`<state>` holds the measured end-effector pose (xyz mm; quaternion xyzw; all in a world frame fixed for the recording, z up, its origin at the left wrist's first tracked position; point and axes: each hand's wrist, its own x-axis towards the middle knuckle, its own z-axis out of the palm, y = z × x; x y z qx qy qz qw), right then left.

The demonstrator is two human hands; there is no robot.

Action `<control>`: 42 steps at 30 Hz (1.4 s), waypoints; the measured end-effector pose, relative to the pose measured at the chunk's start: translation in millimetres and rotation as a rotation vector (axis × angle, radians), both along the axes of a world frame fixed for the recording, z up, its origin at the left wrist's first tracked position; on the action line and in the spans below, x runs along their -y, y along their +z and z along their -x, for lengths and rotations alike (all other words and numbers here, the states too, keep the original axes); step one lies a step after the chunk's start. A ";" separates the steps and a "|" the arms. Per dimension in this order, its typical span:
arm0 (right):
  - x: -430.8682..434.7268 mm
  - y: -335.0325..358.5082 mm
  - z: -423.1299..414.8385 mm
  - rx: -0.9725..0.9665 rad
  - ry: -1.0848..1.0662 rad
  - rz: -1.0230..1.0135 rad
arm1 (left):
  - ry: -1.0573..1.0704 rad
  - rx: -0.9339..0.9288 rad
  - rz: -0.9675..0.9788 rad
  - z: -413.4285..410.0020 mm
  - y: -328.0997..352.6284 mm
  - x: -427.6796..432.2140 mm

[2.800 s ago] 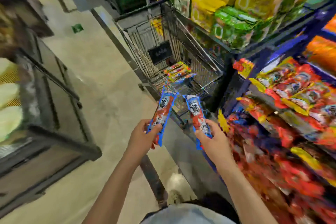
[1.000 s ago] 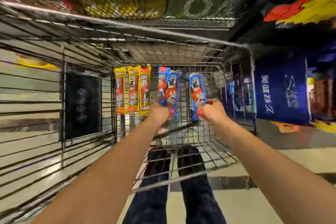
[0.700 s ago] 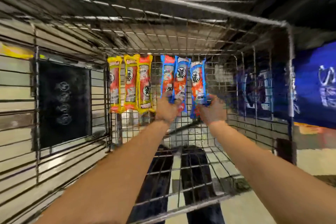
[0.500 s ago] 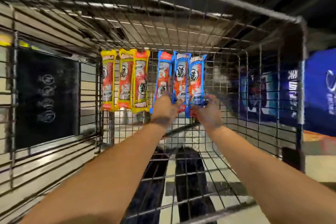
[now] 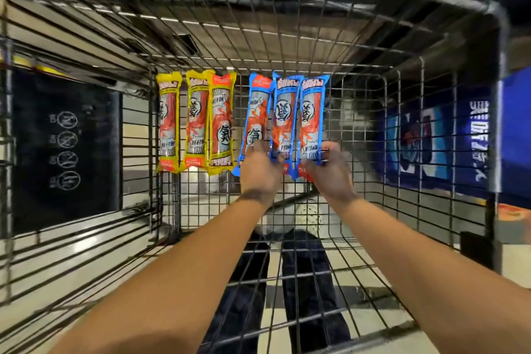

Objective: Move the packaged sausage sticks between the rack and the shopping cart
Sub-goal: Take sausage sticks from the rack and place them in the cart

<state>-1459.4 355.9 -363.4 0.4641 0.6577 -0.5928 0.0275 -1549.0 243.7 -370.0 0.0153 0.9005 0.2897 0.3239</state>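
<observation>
Since the view looks down into the grey wire-mesh shopping cart [image 5: 359, 37], we read everything in it as lying flat on its mesh floor; the rack is out of frame. A black rectangular placard [image 5: 63, 149] with white icons hangs on the left wall and a blue printed banner [image 5: 514, 135] sits outside the right wall. Neither matters here. Three yellow-wrapped sausage stick packs [image 5: 196, 121] lie side by side left of centre, long axes parallel, edges touching or overlapping. Just beside them, across a narrow gap, are three blue-wrapped sausage stick packs [image 5: 284, 112] in the same orientation, which looks to us like sorting by colour into one row. The left hand [image 5: 261, 172] pinches the near end of the middle blue pack [image 5: 284, 121] and covers a corner of the leftmost one. The right hand [image 5: 330, 175] has fingers curled on the near end of the rightmost blue pack [image 5: 311, 118]. Gripping the near ends lets each pack be squared against its neighbour without disturbing the row. We judge placement nearly done. What's left is the release, lifting straight off so nothing drags.
</observation>
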 end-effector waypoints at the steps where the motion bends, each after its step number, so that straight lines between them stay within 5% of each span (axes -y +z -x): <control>1: -0.6 0.6 0.3 0.039 0.039 -0.024 | 0.026 0.019 -0.036 -1.2 -0.9 0.3; 6: -5.0 24.4 2.8 0.196 0.221 -0.211 | 0.047 0.103 -0.107 -2.1 19.8 4.8; 11: -9.0 93.5 -6.6 0.252 0.230 -0.127 | 0.073 0.354 -0.141 5.6 78.7 6.7; 22: 4.9 294.9 -106.3 0.477 0.427 -0.184 | -0.617 0.258 -0.010 -12.3 284.7 50.0; 31: 53.0 355.6 -243.7 0.501 0.019 -0.057 | -0.760 0.340 0.051 -50.5 321.3 86.7; 42: 102.8 369.1 -460.0 0.464 -0.461 0.094 | -1.181 0.406 0.334 -250.0 351.5 -19.1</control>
